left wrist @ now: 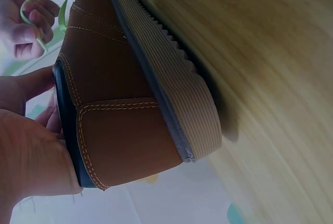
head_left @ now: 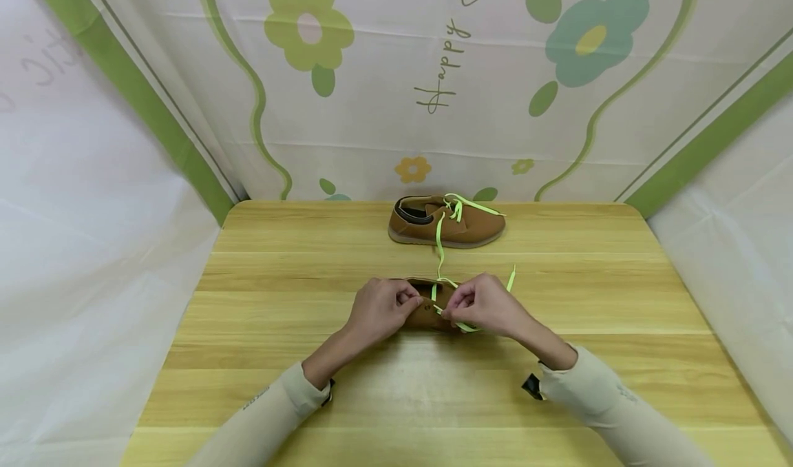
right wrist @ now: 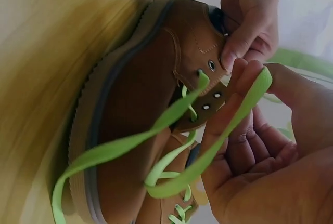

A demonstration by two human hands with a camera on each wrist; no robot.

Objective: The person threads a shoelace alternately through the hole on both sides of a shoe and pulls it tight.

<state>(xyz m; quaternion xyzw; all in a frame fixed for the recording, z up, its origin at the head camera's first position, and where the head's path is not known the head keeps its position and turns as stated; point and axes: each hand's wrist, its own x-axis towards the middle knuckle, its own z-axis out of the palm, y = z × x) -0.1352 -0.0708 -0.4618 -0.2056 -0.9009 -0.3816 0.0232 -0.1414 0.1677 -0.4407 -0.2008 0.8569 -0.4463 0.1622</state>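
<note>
A brown shoe [head_left: 427, 321] with a pale ridged sole [left wrist: 182, 99] lies on the table between both hands. My left hand [head_left: 381, 308] pinches the edge of its eyelet flap, beside a metal-ringed eyelet [right wrist: 212, 65] with no lace through it. In my right hand [head_left: 486, 305], thumb and fingertips pinch a neon green shoelace [right wrist: 208, 164] near its end, close to that flap. The lace passes through a lower eyelet [right wrist: 202, 73] and hangs in a loop over the shoe's side. Two more bare eyelets [right wrist: 212, 101] show on the opposite flap.
Behind stands a second brown shoe [head_left: 477, 229], toe to the right, with green laces [head_left: 473, 205]. One lace strand [head_left: 440, 246] runs from it toward the near shoe. The wooden table [head_left: 279, 267] backs onto a white flower-printed curtain [head_left: 384, 95].
</note>
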